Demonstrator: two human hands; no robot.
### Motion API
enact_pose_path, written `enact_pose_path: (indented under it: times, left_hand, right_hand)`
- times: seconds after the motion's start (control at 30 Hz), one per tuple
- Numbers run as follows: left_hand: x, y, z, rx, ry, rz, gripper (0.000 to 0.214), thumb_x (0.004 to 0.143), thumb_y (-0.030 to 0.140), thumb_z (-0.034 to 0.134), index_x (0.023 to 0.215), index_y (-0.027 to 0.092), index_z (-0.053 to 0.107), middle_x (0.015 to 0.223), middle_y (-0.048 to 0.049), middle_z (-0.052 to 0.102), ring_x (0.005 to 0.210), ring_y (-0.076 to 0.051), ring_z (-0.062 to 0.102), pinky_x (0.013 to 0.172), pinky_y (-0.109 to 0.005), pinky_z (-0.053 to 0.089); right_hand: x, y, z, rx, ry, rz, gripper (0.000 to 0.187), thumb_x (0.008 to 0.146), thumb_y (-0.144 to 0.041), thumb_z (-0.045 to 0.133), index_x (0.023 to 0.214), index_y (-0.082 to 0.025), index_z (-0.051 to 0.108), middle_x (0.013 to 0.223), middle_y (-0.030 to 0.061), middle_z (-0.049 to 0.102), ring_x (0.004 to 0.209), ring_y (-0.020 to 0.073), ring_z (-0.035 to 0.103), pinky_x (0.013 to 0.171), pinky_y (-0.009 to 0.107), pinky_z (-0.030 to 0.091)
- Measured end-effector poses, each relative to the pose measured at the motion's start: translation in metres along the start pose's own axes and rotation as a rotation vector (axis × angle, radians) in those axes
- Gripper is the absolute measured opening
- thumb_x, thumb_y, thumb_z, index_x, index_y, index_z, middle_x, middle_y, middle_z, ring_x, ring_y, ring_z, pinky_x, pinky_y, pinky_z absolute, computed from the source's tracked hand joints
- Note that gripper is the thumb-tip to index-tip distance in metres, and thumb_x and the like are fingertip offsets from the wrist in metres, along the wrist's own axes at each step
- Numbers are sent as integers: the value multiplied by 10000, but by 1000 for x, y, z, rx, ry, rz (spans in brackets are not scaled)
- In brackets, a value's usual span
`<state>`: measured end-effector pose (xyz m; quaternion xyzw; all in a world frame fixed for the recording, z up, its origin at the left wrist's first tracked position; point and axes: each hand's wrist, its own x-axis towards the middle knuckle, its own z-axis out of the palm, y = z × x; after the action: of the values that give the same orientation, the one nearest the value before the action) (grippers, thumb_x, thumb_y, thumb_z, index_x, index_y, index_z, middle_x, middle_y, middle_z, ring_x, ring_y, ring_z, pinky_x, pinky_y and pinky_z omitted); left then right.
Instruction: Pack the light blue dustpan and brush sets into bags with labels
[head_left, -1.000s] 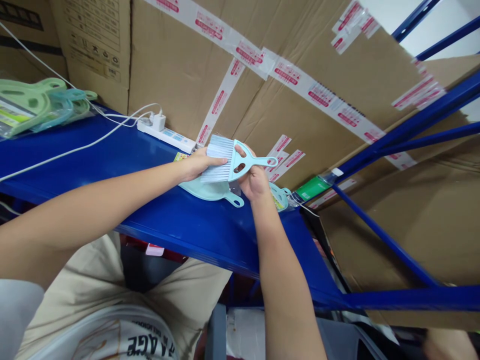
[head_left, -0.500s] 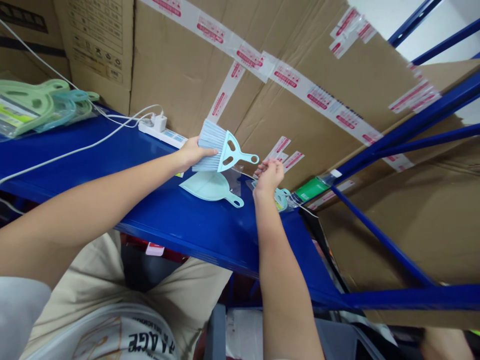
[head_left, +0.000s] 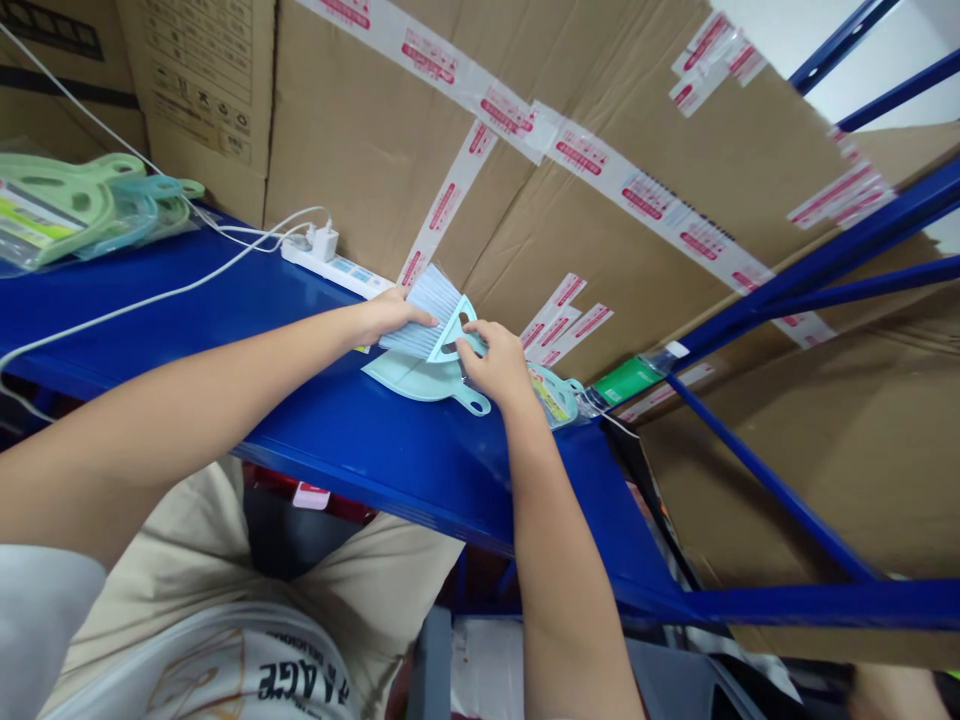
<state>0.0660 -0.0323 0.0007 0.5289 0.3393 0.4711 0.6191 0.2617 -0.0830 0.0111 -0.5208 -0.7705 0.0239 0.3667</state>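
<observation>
Below our forearms we see our printed white shirt (head_left: 247, 665) and beige trousers (head_left: 390, 565), then the front edge of a blue shelf (head_left: 352, 430). On it lies a pale turquoise dustpan (head_left: 412, 378), its looped handle pointing to the right. Just over the pan we hold a matching brush (head_left: 439, 302) tilted; whether the two touch, we cannot tell. Our left hand (head_left: 394, 312) clamps the bristles, thumb on top and the other fingers mostly hidden; our right hand (head_left: 496, 360) has its fingers and thumb closed on the handle end. Beyond, we have a bagged set (head_left: 553, 395) and a green-labelled bottle (head_left: 630, 380) at right, a white power strip (head_left: 345, 274) behind the left hand, more bagged dustpans (head_left: 79, 205) at far left, and taped cardboard (head_left: 375, 130) rising behind everything.
</observation>
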Motion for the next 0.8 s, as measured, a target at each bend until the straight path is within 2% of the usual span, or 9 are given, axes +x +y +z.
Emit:
enact_pose_path:
  times: [0.17,0.3,0.4,0.53,0.67,0.73,0.8]
  left_hand:
    - [8,-8,-5,67,-18,-29,171,593,154,847,700,200,721,680,-49,734,737,-242,714,802,-402,557]
    - [12,-8,-11,111,30,-38,180,657,276,858,750,198,726,707,-72,738,781,-259,723,728,-378,562]
    - [9,-2,-13,136,-4,-122,236,747,385,806,855,181,758,790,-121,762,835,-292,741,712,-395,573]
    - [8,1,-14,116,-90,-179,333,835,488,719,903,167,775,805,-146,773,797,-290,754,726,-405,587]
    - [10,-3,-18,124,-205,-116,342,757,490,811,860,167,767,760,-143,768,630,-234,712,663,-385,572]
    - [9,-3,-19,177,-248,-62,292,664,400,897,803,183,761,733,-119,764,554,-183,664,623,-359,554]
    - [8,-3,-18,233,-240,-20,254,598,294,931,760,199,761,718,-87,759,528,-146,634,605,-333,538]
  right_hand:
    - [-2,-12,-7,-137,-120,105,145,762,-397,589,740,-256,567,697,22,602,729,237,567,763,381,453]
    - [-4,-21,-12,-144,-155,201,171,777,-391,560,698,-260,484,581,-23,539,629,201,525,689,335,420]
    - [-3,-20,-13,-123,-127,223,173,779,-393,543,703,-266,455,563,-35,514,616,200,512,677,330,412]
    - [0,-13,-12,-143,-16,202,163,758,-390,548,715,-269,448,634,-10,545,689,220,527,708,340,410]
    - [1,-11,-13,-161,19,256,177,768,-375,548,697,-271,424,673,1,568,702,221,523,719,342,406]
    - [1,-12,-14,-168,38,292,188,771,-371,547,681,-274,413,664,1,560,703,224,514,711,339,399]
    - [2,-14,-15,-163,61,330,196,769,-361,549,666,-277,405,645,-1,545,700,226,503,698,333,389]
